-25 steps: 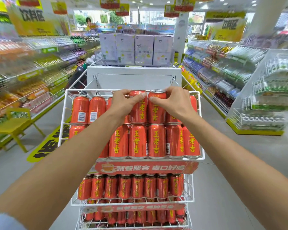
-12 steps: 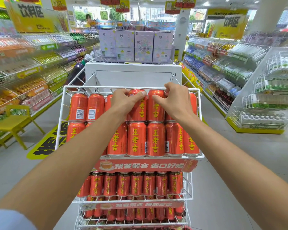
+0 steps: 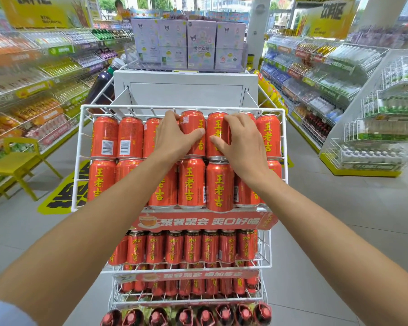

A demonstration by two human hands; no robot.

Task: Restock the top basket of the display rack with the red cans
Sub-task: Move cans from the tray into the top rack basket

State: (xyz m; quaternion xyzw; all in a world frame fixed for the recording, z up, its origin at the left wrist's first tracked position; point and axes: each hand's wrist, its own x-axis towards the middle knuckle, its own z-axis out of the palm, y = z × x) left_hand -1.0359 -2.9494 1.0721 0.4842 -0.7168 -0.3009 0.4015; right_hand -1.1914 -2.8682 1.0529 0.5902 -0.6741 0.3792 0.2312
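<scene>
The red cans (image 3: 191, 182) in the top basket (image 3: 80, 161) carry 王老吉 in yellow, running downward; two cans at upper left show barcodes (image 3: 107, 147) instead. The red strip (image 3: 205, 221) on that basket's front edge reads 聚餐聚会 爽口好喝 beside a teacup picture. The cans in the basket below (image 3: 192, 247) read 加多宝. A yellow hanging sign (image 3: 327, 12) at upper right reads 饮料区. The middle lilac carton (image 3: 201, 44) bears 果汁软糖.

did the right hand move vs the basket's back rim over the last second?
Yes. The right hand has slid down from the top basket's back rim onto the can's face, toward the front row; a second ago its fingers sat at that rim.
</scene>
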